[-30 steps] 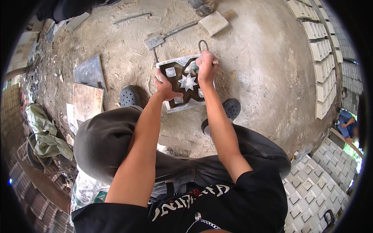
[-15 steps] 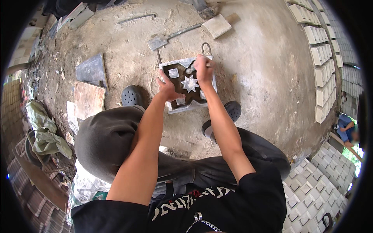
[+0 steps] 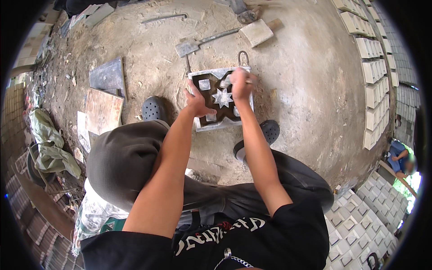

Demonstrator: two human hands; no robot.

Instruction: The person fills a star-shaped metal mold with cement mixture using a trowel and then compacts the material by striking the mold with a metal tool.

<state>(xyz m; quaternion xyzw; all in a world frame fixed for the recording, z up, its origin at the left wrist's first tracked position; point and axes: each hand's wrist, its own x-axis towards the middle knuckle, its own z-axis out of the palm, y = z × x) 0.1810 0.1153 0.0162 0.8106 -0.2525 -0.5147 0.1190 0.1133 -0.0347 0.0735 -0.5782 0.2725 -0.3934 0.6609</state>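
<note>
Between my feet a square metal mould [image 3: 219, 128] lies on the ground, with a raised eight-pointed star [image 3: 222, 98] at its centre and small square blocks [image 3: 204, 84] near its corners. My left hand [image 3: 198, 104] rests across the mould's left side, fingers spread along the rim and thumb by the lower left block. Over the far right part of the mould, my right hand [image 3: 243, 84] is closed round a short brush [image 3: 226, 82] with a pale, blurred head. My fist hides most of its handle and the mould's far right corner.
Beyond the mould lie a long-handled flat tool [image 3: 187, 47], a pale block [image 3: 256, 33] and a bent rod [image 3: 164, 19]. Boards [image 3: 104, 109] lie at left. Stacked pale blocks [image 3: 372, 72] line the right, where another person [image 3: 399, 157] sits far off.
My right hand has shifted slightly with the brush over the far right part of the mould. The left hand stays on the rim. The whole view has moved a little.
</note>
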